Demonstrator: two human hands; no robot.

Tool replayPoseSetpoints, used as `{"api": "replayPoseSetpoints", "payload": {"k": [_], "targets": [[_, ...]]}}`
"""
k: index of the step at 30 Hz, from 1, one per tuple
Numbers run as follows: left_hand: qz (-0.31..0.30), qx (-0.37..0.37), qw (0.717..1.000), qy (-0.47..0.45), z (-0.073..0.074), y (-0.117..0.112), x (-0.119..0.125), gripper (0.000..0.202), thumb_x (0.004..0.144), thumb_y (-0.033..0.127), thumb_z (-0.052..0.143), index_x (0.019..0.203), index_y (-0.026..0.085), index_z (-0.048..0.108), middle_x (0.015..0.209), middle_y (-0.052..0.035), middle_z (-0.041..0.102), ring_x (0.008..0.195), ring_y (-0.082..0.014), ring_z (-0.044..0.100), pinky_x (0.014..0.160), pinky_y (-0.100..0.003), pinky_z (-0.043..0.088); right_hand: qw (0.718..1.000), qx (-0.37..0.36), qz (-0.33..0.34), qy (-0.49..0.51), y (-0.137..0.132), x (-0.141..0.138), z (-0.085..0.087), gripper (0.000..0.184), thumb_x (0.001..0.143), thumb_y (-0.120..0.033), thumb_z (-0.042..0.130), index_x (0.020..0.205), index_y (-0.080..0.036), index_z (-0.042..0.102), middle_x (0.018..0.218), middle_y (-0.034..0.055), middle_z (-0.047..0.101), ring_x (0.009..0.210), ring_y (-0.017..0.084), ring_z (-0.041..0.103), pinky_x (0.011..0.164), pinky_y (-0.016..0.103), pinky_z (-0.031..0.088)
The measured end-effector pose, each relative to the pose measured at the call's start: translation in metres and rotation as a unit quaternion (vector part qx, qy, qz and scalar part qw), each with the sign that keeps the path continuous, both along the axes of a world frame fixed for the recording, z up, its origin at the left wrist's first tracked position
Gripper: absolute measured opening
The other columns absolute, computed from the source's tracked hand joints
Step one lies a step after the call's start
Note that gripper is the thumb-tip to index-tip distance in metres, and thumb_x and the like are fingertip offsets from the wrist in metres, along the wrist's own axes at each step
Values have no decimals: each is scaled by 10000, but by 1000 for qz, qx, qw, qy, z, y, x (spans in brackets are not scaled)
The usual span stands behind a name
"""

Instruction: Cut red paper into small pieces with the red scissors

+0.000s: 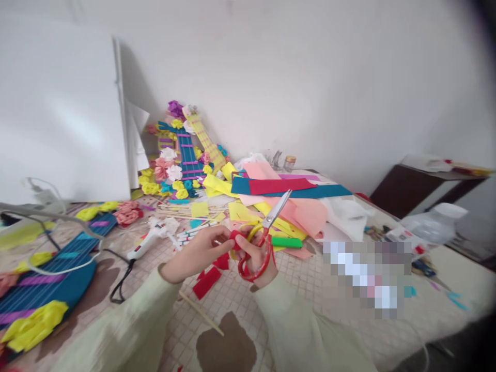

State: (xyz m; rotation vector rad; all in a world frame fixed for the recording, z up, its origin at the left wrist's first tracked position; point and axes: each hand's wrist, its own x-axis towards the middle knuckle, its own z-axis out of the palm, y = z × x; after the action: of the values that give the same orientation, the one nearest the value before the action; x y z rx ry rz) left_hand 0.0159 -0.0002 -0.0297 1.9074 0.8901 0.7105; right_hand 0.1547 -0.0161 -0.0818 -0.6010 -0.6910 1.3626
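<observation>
We see shiny metal scissor blades (277, 209) and glossy red plastic handles (267, 249). The red strips (206, 282) nearby look like matt paper.

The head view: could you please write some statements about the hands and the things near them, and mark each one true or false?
1. The right hand holds scissors with red handles. True.
2. The left hand grips the white glue gun. False: the left hand pinches a small red piece; the glue gun lies apart from it.
3. A red strip lies across a blue strip. True.
4. The scissor blades point back toward the person. False: they point up and away.
</observation>
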Motion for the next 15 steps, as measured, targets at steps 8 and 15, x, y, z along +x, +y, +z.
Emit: {"api": "replayPoseSetpoints", "payload": {"k": [8, 15], "targets": [[68, 42, 995, 58, 13, -6, -4, 192, 817, 305, 517, 749, 151, 608, 674, 3, 590, 599, -110, 515, 551, -223, 393, 997, 31, 36, -60, 2, 3, -14, 283, 694, -257, 726, 848, -181, 500, 451, -107, 438, 358, 41, 398, 396, 179, 337], [59, 27, 996, 64, 11, -6, -3, 246, 824, 367, 510, 785, 150, 619, 709, -15, 618, 628, -123, 530, 577, -234, 405, 995, 35, 32, -86, 1, 3, -10, 305, 686, -283, 725, 833, -178, 479, 423, -109, 431, 360, 49, 389, 409, 190, 330]]}}
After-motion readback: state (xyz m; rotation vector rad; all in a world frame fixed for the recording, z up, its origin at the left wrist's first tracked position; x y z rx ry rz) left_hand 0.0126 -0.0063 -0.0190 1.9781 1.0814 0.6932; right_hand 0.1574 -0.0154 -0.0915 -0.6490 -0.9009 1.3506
